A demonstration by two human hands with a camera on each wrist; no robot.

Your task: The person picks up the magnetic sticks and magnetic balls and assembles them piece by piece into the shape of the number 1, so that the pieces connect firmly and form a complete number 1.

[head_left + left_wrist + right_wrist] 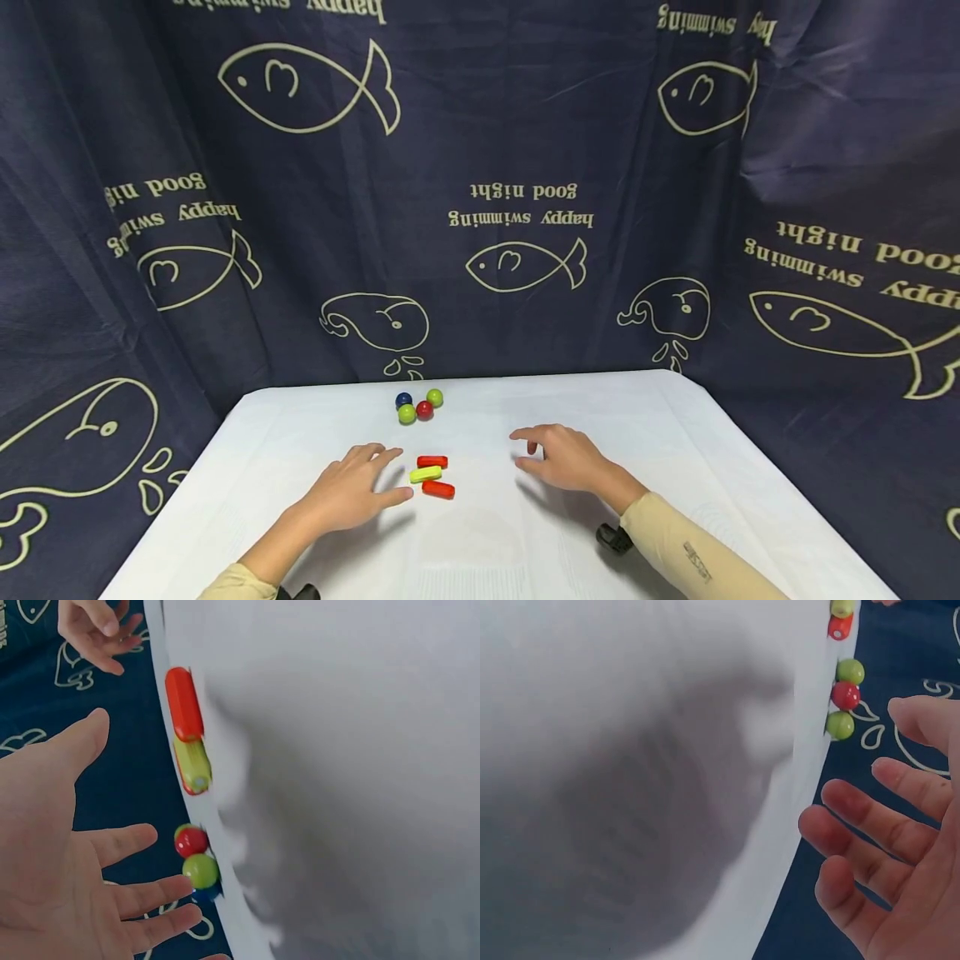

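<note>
My left hand [351, 490] hovers just left of three small blocks, its fingers spread and nothing held. Those blocks are a red one [432, 461], a yellow-green one [425, 474] and another red one [438, 489], lying close together. My right hand [564, 457] is above the white surface to the right of them, fingers loosely bent and holding nothing. Farther back sits a cluster of round beads: a blue one [403, 399], a red one [424, 410] and two green ones, of which the nearer green bead [407, 414] touches the group. In the left wrist view the palm [37, 847] shows bare.
A white cloth [480, 533] covers the table under both hands. Behind it hangs a dark blue curtain [525, 333] with fish and whale outlines. A black wrist device [615, 539] shows below my right sleeve [690, 546].
</note>
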